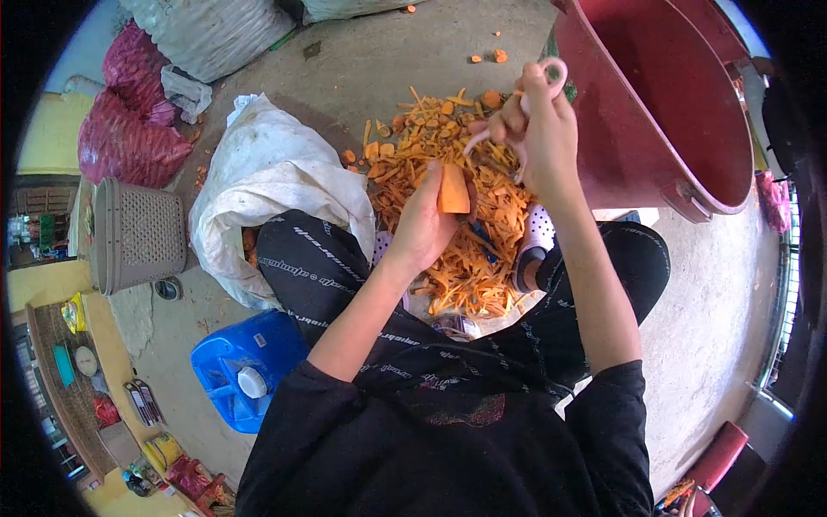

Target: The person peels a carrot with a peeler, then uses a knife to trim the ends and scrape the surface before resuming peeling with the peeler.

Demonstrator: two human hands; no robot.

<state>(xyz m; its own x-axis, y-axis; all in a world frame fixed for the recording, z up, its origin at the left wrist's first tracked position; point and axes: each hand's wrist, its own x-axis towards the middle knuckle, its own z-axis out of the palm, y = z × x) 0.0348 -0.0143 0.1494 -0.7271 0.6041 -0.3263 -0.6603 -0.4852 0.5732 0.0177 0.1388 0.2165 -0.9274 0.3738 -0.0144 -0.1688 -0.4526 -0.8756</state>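
Note:
My left hand [424,226] is wrapped round a thick piece of peeled orange carrot [453,191], held above a heap of orange peelings [487,258] on the floor between my feet. To its upper right, my right hand [544,129] grips a pale pink tool [556,76] with a ring-shaped handle. Its working end points toward the left, apart from the carrot, and is partly hidden by my fingers. Cut orange ends lie at the far side of the heap.
A large red tub [603,112] stands at the right. An open white sack [276,164] is at the left, near a blue jug [250,370], a grey perforated basket [142,237] and red mesh sacks [129,138]. A big white sack [207,34] sits farther back.

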